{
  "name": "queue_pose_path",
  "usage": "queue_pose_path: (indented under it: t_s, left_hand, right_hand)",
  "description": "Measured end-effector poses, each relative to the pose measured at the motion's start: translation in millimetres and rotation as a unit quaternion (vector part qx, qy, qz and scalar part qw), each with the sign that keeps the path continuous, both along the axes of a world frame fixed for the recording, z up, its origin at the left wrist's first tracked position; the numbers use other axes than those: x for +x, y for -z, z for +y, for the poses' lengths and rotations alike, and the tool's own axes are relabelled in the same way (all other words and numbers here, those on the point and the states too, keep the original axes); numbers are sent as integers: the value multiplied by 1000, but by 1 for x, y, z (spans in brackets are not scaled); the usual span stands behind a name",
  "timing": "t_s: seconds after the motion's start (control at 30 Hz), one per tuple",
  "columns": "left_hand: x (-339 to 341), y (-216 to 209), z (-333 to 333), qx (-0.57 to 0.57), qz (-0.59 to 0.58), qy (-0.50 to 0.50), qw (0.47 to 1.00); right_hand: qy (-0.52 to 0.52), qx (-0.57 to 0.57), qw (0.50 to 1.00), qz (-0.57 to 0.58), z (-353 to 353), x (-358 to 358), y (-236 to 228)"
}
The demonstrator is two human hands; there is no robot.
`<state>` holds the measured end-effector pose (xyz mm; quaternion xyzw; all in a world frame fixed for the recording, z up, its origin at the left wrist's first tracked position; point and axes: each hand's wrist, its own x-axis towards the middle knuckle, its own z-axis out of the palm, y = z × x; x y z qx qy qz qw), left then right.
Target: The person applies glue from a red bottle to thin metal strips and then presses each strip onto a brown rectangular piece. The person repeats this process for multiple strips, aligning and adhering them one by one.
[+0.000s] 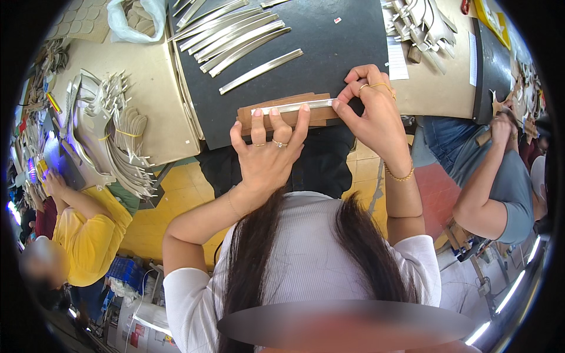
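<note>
A narrow silver strip (321, 104) lies along a brown rectangular piece (315, 96) near the front edge of the black tabletop. The spread fingertips of my left hand (265, 156) press down on the strip's left and middle parts. At its right end, the thumb and index finger of my right hand (375, 109) pinch the strip. Just beyond, a single loose silver strip (261, 72) lies slantwise on the black surface. A spread pile of similar silver strips (238, 38) is farther off at the upper left.
To the left, bundled beige cut pieces (126, 132) cover part of a tan table, with a plastic bag (138, 20) behind. More pale cut pieces (421, 26) sit at the upper right beside white paper (398, 63). Co-workers sit on both sides, one in a yellow shirt (94, 235).
</note>
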<state>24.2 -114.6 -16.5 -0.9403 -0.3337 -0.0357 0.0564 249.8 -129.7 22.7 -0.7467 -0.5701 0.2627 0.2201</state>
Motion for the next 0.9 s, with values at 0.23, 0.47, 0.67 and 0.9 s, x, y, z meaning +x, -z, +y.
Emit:
queue_pose_path:
  t_s: [0.23,0.47,0.67,0.9]
  left_hand:
    - [16,-6,-4,-3,35,-17,999]
    - [23,-2,-6,37,28,-35,998]
    - [17,5,-6,76,3,-40,996]
    - [-30,-29,18,-209,-126,-99,965]
  right_hand:
    - [-4,5,1000,-23,1,-2,1]
    - [2,6,1000,6,3,2,2]
    - [31,11,998,-47,3,-7,9]
    - [23,62,996,-51,3,-13,5]
